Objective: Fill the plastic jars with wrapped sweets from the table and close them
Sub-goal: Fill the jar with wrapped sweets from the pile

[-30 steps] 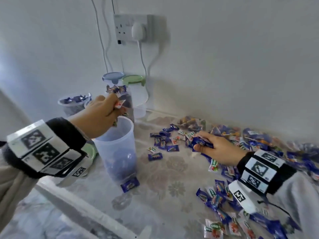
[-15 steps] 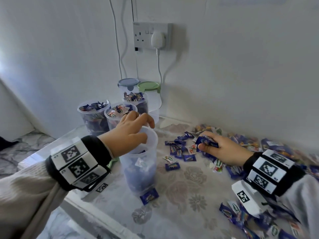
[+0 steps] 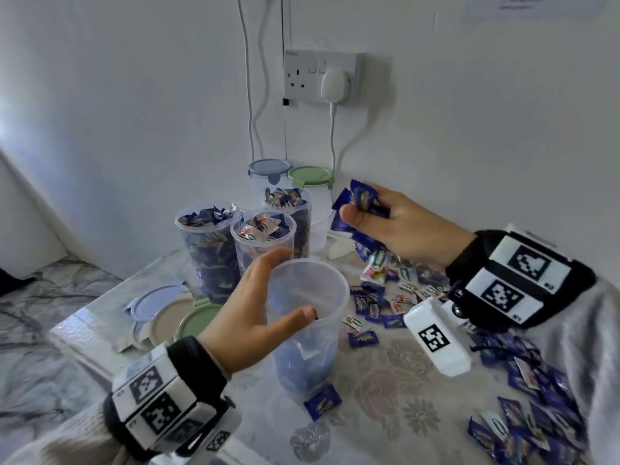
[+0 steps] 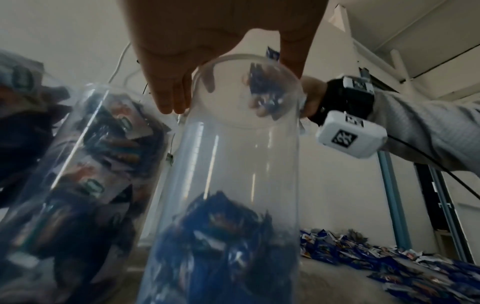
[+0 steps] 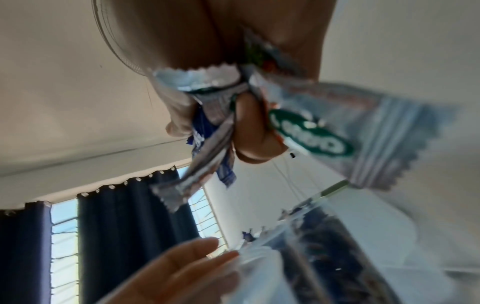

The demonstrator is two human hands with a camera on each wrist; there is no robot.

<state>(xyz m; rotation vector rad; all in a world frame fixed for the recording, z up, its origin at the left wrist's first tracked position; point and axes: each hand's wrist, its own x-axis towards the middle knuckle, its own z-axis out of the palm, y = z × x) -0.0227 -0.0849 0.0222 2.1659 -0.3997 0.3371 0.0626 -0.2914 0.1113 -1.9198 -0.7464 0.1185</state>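
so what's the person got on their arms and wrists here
Both hands are bare. The left hand and right hand each wear a black wrist cuff carrying white blocks printed with black square tag markers. A white camera box with its own marker hangs under the right wrist, with a thin black cable. Sleeves are pale grey ribbed knit.

Wrapped sweets (image 5: 306, 131) between curled fingers (image 5: 249, 131)
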